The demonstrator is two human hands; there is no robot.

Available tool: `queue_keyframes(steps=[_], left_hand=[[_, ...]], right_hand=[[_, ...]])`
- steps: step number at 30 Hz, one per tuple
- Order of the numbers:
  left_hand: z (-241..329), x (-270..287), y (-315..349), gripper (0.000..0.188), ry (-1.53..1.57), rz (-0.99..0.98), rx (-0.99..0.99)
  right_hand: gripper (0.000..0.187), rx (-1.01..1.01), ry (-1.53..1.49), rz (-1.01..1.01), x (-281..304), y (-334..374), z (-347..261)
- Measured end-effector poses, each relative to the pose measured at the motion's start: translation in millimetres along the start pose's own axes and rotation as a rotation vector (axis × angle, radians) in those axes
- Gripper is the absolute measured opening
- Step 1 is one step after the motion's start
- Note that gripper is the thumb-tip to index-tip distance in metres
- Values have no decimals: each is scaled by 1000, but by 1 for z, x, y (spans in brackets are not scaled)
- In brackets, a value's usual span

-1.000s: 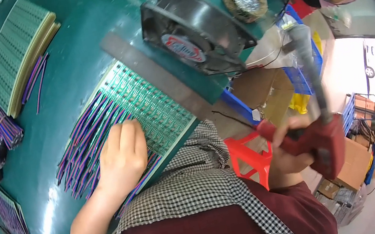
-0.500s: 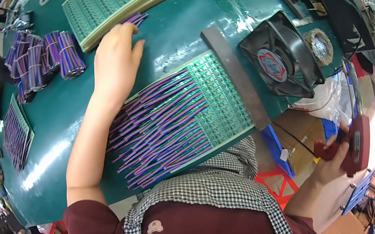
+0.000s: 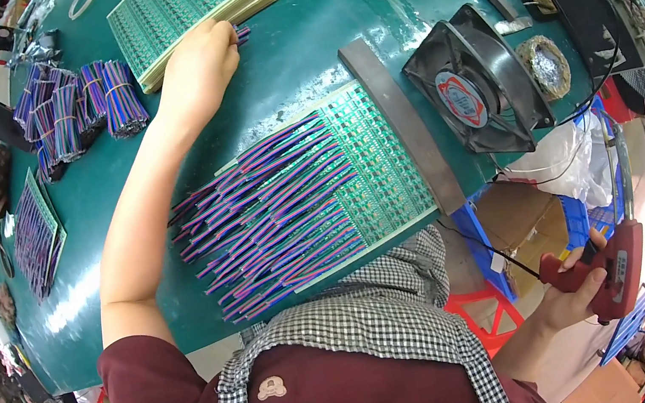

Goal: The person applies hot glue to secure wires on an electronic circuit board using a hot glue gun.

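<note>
My left hand (image 3: 205,62) reaches to the near edge of a stack of green circuit boards (image 3: 189,5). Its fingers are closed on some wires (image 3: 243,35) in blue, red and purple, whose ends stick out past the fingertips. At the lower right my right hand (image 3: 569,303) grips a red soldering gun (image 3: 618,270) by its handle, metal tube pointing up. In front of me lies a circuit board panel (image 3: 381,165). Rows of multicoloured wires (image 3: 272,210) run leftward from it and cover its left part. A dark metal bar (image 3: 403,127) lies along its right edge.
Bundled wires (image 3: 119,99) held by bands lie at the upper left. Another wired board (image 3: 38,234) sits at the table's left. A black fan (image 3: 479,83) stands right of the bar, next to a round coil of solder (image 3: 547,67). Cardboard and a blue crate (image 3: 482,251) are below the table edge.
My left hand has drawn its fingers together round the wires by the board stack. The soldering gun stays in my right hand, slightly lower. The view has shifted a little.
</note>
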State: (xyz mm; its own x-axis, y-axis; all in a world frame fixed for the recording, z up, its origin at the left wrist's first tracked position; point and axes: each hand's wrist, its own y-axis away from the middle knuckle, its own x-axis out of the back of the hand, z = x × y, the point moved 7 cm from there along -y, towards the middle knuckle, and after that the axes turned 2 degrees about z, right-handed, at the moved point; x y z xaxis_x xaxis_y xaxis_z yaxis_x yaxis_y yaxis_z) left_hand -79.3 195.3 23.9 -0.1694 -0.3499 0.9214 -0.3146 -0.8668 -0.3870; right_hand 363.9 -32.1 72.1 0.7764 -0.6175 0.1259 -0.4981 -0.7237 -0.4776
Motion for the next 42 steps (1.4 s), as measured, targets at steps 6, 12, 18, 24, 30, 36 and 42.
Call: queue_keyframes(steps=[6,12,18,24,30,36,42], left_hand=[[33,11,17,26,1433,-343,560],[61,22,29,27,1567,-395,616],[64,22,32,18,1587,-415,684],[67,12,38,18,1662,-437,779],[67,4,40,19,1752,-475,801],[25,1,32,19,1848,-112,741],[-32,-9,70,13,1223,67,783]], right_hand=[[46,22,-33,80,4,4,-10],[47,31,-39,40,1,5,-8],[49,13,-28,28,7,6,-7],[60,-40,14,88,11,10,-9],[61,-16,38,80,12,10,-13],[60,-80,15,52,14,13,-4],[53,6,-24,32,5,13,-6]])
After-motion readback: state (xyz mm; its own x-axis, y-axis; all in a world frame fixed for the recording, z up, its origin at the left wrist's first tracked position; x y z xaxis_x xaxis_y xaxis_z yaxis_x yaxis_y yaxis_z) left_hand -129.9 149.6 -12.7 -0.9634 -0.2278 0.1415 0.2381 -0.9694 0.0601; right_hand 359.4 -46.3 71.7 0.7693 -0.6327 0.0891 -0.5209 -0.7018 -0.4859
